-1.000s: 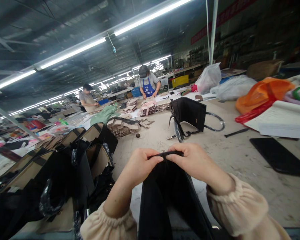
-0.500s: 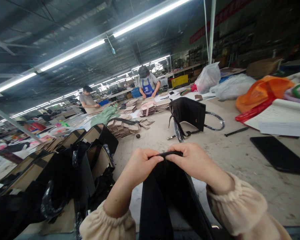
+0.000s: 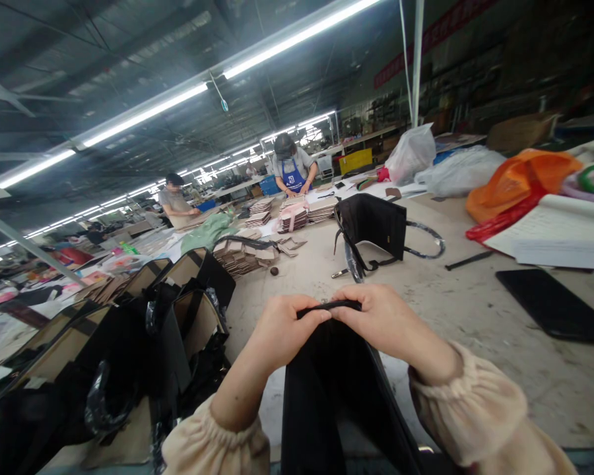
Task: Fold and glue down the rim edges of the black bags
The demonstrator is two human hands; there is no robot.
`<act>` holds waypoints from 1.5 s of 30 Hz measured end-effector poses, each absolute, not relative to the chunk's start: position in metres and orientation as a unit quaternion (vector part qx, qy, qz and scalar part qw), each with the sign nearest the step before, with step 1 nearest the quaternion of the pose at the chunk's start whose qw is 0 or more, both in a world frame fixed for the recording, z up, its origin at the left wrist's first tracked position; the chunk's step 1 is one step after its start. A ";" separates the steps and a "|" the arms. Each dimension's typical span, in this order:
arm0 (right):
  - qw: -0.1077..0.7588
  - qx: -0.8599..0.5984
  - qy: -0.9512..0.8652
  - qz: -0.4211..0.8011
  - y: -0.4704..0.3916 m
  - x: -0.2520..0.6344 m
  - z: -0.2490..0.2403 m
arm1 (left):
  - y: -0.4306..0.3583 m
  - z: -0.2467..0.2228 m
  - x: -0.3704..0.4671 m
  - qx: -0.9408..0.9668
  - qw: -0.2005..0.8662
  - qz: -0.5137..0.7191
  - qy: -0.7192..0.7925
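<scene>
Black, soft-looking material rises in front of me as a long-sided bag-like piece (image 3: 309, 402), its narrow top edge bunched between my two hands. My left hand (image 3: 280, 330) has its grip nearly closed, thumb and fingers pinching that edge, and my right hand (image 3: 391, 323) pinches it just beside, equally tight, with only the material's thickness between thumb and fingers.

The bag-like piece is at the near side of the pale, scuffed tabletop (image 3: 505, 369), its sides running down from my hands towards me; I cannot tell what its lower end rests on. Beyond it stands a black bag with clear-wrapped handles (image 3: 389, 227). To its left crowd black bags with tan insides (image 3: 173, 349), and past those, on its far left, lies a pile of brown flat pieces (image 3: 240, 254). To its right lies a flat black rectangular phone-like object (image 3: 554, 303).

I judge the step in hand to be pressing or working that top edge between my fingertips. Any next move along it would call for both pinches to act together, thumbs level, so the layers do not slip apart.
</scene>
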State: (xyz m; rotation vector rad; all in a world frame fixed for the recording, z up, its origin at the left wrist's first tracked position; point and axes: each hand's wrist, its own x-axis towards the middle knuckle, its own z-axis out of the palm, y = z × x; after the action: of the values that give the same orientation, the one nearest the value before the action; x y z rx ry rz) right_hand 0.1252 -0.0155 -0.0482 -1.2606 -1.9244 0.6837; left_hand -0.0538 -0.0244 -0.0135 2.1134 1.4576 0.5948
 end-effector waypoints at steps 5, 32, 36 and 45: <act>0.359 -0.490 -0.751 0.259 -0.017 0.125 -0.049 | -0.020 -0.014 -0.054 0.772 0.259 0.220 0.537; 0.373 -0.488 -0.748 0.253 -0.015 0.126 -0.048 | -0.016 -0.011 -0.059 0.729 0.386 0.206 0.526; 0.377 -0.484 -0.747 0.258 -0.016 0.126 -0.048 | -0.019 -0.010 -0.056 0.746 0.339 0.194 0.540; 0.377 -0.488 -0.746 0.253 -0.016 0.126 -0.049 | -0.019 -0.012 -0.048 0.795 0.213 0.184 0.538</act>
State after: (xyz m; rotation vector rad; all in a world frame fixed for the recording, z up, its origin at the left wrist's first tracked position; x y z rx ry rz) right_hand 0.1263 -0.0157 -0.0488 -1.2470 -1.9081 0.6461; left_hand -0.0481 -0.0186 -0.0121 2.2066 1.4936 0.5119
